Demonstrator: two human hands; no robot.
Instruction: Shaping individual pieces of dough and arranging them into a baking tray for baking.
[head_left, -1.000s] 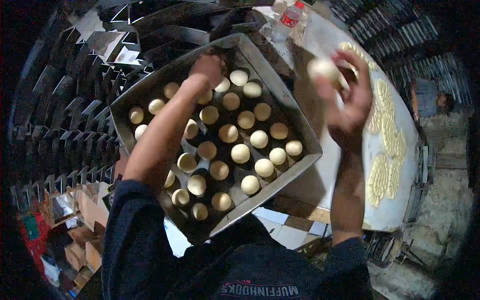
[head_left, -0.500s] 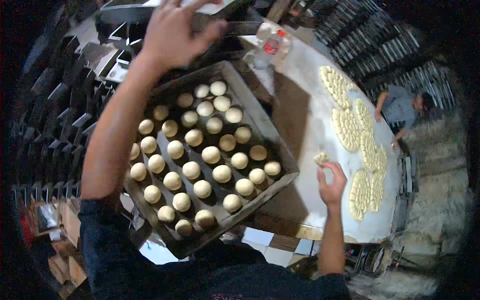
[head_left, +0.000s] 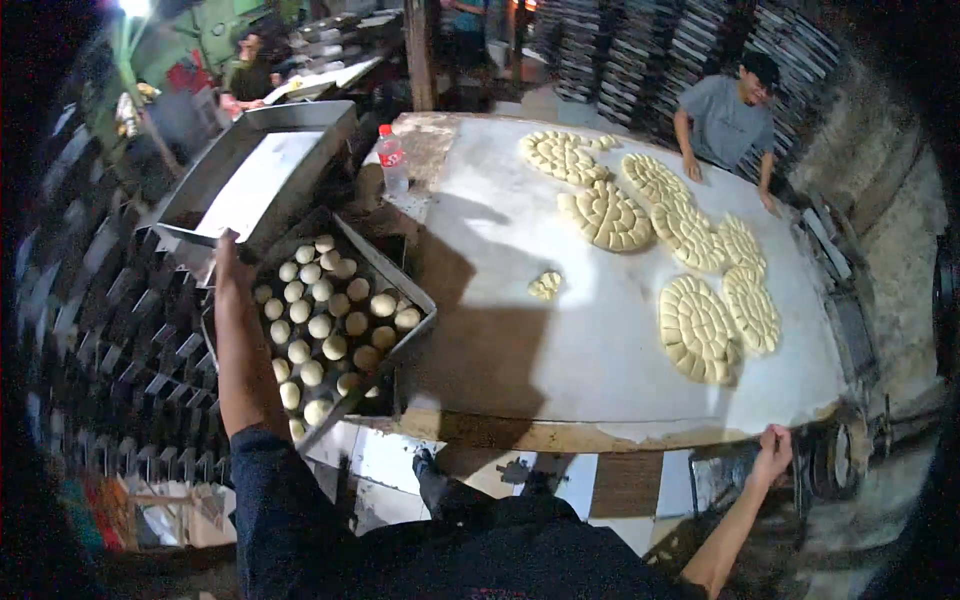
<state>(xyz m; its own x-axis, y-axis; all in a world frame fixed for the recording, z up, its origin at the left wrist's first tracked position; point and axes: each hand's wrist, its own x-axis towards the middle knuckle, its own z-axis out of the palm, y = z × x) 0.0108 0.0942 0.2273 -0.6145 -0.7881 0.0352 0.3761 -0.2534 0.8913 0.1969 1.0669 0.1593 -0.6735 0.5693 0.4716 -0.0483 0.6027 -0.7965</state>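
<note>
At the near corner of a deep metal baking tray point(head_left: 185, 235), my left hand point(head_left: 230, 262) appears closed on the rim, though its fingers are partly hidden. Below and beside it sits a second tray point(head_left: 408, 290) holding rows of round dough balls point(head_left: 320, 327). My right hand point(head_left: 772, 455) is at the near right edge of the worktable point(head_left: 490, 375), its fingers curled together with nothing visible in them. On the tabletop lies a small clump of dough pieces point(head_left: 545, 286). Farther right are several flat rounds of cut dough point(head_left: 697, 328).
A plastic bottle with a red cap point(head_left: 393, 162) stands at the table's far left corner. Across the table a person in a grey shirt point(head_left: 727, 122) leans on its edge. Stacked trays point(head_left: 150, 390) line the left side. Another person point(head_left: 250, 75) is at the back left.
My view has lifted and widened. My left hand has come to the metal tray's rim. My right hand has left the small dough clump and moved right, to the table's near edge.
</note>
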